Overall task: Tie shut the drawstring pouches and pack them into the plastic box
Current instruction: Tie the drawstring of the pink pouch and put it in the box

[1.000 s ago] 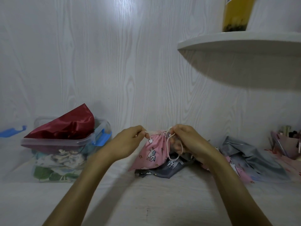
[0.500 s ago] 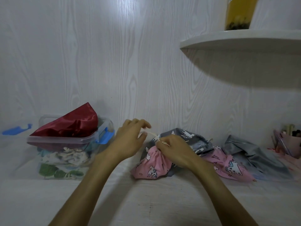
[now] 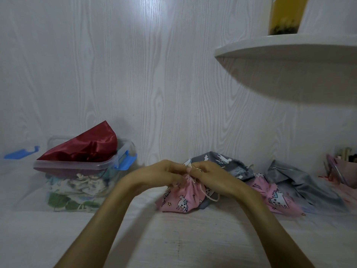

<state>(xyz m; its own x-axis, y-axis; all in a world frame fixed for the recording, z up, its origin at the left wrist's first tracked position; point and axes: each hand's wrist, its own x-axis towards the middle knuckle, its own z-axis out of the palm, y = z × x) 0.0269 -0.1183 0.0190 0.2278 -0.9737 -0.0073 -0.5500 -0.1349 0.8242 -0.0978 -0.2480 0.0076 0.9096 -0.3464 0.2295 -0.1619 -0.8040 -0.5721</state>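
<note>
A pink drawstring pouch (image 3: 181,198) with white animal prints rests on the white surface in the middle. Its gathered neck is pinched between my left hand (image 3: 164,174) and my right hand (image 3: 210,176), which meet fingertip to fingertip over the cream drawstring (image 3: 211,197); a loop of cord hangs below my right hand. The clear plastic box (image 3: 85,171) with blue clips stands at the left, holding several patterned pouches with a dark red satin pouch (image 3: 87,147) sticking out on top. Behind my right hand lie a grey printed pouch (image 3: 228,163), another pink pouch (image 3: 274,196) and a plain grey pouch (image 3: 301,180).
A curved white shelf (image 3: 286,47) juts out at upper right with a yellow container (image 3: 286,14) on it. A pink holder with tools (image 3: 345,169) stands at the far right. A blue-clipped lid (image 3: 21,153) lies left of the box. A white wood-grain wall closes the back.
My hands have come together at the pouch's neck, after pulling the cords apart a second ago. The pink pouch has settled lower onto the surface.
</note>
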